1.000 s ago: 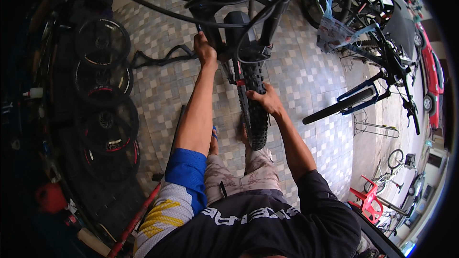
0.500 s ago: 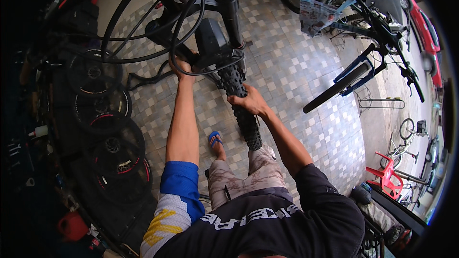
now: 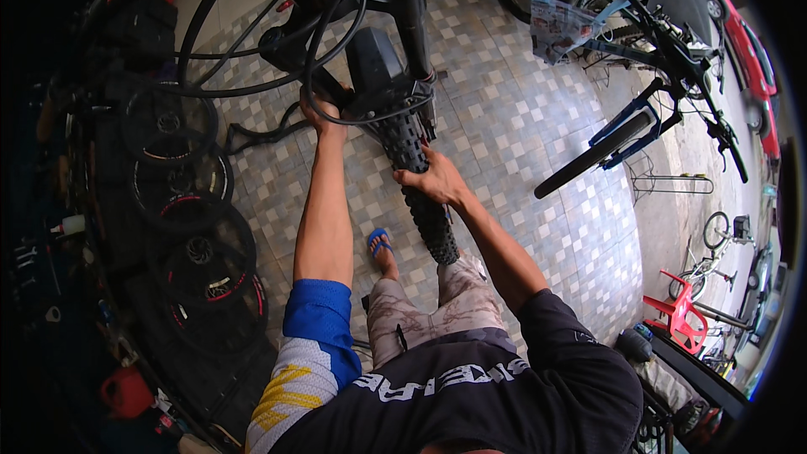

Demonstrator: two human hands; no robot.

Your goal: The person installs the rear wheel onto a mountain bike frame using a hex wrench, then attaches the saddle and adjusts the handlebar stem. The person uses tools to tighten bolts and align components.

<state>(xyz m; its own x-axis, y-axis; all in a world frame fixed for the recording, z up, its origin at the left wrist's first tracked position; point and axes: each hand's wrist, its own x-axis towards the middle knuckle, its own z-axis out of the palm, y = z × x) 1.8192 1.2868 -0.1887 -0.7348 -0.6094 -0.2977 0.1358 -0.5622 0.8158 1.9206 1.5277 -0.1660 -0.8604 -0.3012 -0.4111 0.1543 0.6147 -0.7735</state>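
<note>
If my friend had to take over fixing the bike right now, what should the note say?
Left hand: gripping the bike by the black cables, beside the fork.
Right hand: clamped on the knobby front tyre, which stands upright between the knees.
Done: the wheel sits between the fork legs, both hands steadying it.
Left: cannot tell whether the wheel is fastened; check before letting go.
Nearby: spare wheels leaning at the left, a red stool at the right.

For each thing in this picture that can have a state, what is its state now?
Left hand: closed on the bicycle's fork area, exact part unclear.
Right hand: gripping the knobby front tyre.
Front tyre: mounted between the fork legs.
Loose wheels: leaning at the left.
Red plastic chair: tipped over.
</note>
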